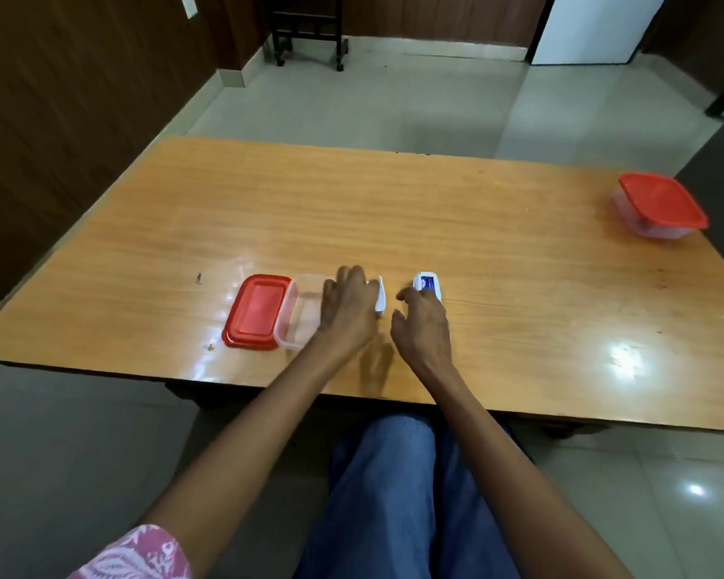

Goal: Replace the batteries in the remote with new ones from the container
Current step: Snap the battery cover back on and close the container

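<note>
The white remote (pixel 428 284) lies on the table with its back open, and a blue battery shows in the compartment. My right hand (pixel 423 323) rests on the remote's near end, fingers curled over it. The white battery cover (pixel 380 295) sits just left of the remote, beside my left hand's thumb. My left hand (pixel 348 305) hovers with fingers spread over the right side of the clear open container (pixel 299 315). What is in the container under my hand is hidden. Its red lid (pixel 256 313) lies against its left side.
A second clear container with a red lid (pixel 661 204) stands closed at the table's far right edge. The wooden table (pixel 393 211) ends close to my knees. A dark chair frame (pixel 308 31) stands on the tiled floor beyond.
</note>
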